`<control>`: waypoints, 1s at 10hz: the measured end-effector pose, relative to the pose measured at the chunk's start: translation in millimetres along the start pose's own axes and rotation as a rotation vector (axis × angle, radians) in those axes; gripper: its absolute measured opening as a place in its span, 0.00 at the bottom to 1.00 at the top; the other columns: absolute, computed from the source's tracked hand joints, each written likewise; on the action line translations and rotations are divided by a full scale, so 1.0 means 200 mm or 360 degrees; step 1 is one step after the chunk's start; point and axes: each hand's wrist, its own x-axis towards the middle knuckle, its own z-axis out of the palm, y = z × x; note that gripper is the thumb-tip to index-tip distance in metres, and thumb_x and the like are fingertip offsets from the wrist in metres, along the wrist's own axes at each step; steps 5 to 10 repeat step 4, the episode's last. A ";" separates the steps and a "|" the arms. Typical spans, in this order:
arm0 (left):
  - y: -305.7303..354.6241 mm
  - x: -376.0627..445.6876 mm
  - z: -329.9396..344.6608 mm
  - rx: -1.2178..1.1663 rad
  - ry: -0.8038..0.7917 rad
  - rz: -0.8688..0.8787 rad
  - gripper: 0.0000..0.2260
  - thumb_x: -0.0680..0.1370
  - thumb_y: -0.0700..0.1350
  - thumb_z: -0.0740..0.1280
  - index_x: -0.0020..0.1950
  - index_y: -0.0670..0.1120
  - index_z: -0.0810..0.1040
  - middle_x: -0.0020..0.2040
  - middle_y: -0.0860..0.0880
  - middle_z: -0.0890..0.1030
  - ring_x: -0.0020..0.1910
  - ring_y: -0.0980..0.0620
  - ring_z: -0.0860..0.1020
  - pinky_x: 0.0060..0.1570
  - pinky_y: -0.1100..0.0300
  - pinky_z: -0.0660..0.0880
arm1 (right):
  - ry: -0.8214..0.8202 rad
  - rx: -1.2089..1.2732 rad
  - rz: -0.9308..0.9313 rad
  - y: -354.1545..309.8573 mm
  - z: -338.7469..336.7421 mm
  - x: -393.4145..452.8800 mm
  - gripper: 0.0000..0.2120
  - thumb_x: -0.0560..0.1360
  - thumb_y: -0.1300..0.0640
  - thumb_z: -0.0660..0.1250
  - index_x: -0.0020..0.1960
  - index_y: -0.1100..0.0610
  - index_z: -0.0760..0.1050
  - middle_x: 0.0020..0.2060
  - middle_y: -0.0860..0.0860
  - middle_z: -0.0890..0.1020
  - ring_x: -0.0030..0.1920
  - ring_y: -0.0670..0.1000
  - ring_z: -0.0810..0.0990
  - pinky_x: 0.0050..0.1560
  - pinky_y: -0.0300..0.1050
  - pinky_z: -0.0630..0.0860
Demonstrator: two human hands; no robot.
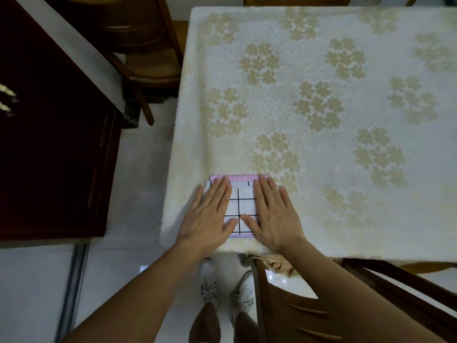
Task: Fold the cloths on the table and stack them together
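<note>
At the lower centre of the frame, near the worktop's (321, 120) front edge, a folded white cloth with black grid lines (243, 206) lies on a folded pink cloth (238, 178). Both are pressed flat by the left hand (210, 214) and right hand (274, 214), fingers straight, nothing gripped. The stack is judged light, soft and limp; it is best lifted by its side edges.

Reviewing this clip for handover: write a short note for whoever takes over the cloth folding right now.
Left hand: flat, fingers straight, pressing the left side of the stack.
Right hand: flat, pressing the right side.
Cloths: a folded white grid-patterned cloth lies on a folded pink cloth, whose edge shows at the far side, at the table's near left corner.
Done: the visible cloths are folded and stacked.
Left: lift both hands; no other loose cloth shows on the table.
</note>
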 end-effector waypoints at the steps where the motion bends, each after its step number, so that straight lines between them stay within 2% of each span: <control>1: 0.01 -0.03 -0.10 -0.0033 0.0064 -0.0050 0.34 0.79 0.62 0.49 0.81 0.45 0.55 0.82 0.46 0.51 0.81 0.47 0.49 0.78 0.44 0.48 | -0.0034 -0.0017 0.0022 -0.01 -0.10 -0.02 0.39 0.80 0.32 0.44 0.82 0.57 0.49 0.81 0.57 0.53 0.80 0.58 0.51 0.78 0.59 0.49; 2: -0.01 -0.06 -0.23 -0.0059 0.0171 -0.0153 0.33 0.75 0.61 0.54 0.76 0.47 0.67 0.77 0.46 0.66 0.77 0.47 0.63 0.75 0.49 0.48 | -0.0020 0.0033 0.0065 -0.03 -0.24 -0.02 0.36 0.79 0.34 0.48 0.80 0.54 0.58 0.78 0.56 0.62 0.79 0.58 0.59 0.77 0.59 0.54; 3: -0.08 -0.09 -0.37 -0.0109 0.0192 -0.0217 0.32 0.75 0.62 0.53 0.75 0.49 0.69 0.75 0.47 0.69 0.75 0.45 0.67 0.74 0.48 0.50 | 0.0014 0.0074 0.0088 -0.07 -0.42 0.00 0.36 0.77 0.34 0.48 0.79 0.52 0.62 0.77 0.55 0.66 0.78 0.57 0.61 0.77 0.58 0.56; 4: -0.17 -0.13 -0.55 -0.0149 0.0334 -0.0311 0.33 0.75 0.62 0.52 0.75 0.49 0.69 0.75 0.48 0.69 0.75 0.45 0.66 0.75 0.48 0.50 | 0.0084 0.0048 0.0077 -0.12 -0.65 0.04 0.39 0.74 0.32 0.41 0.80 0.49 0.59 0.78 0.53 0.63 0.79 0.56 0.58 0.78 0.58 0.52; 10: -0.17 -0.13 -0.55 -0.0149 0.0334 -0.0311 0.33 0.75 0.62 0.52 0.75 0.49 0.69 0.75 0.48 0.69 0.75 0.45 0.66 0.75 0.48 0.50 | 0.0084 0.0048 0.0077 -0.12 -0.65 0.04 0.39 0.74 0.32 0.41 0.80 0.49 0.59 0.78 0.53 0.63 0.79 0.56 0.58 0.78 0.58 0.52</control>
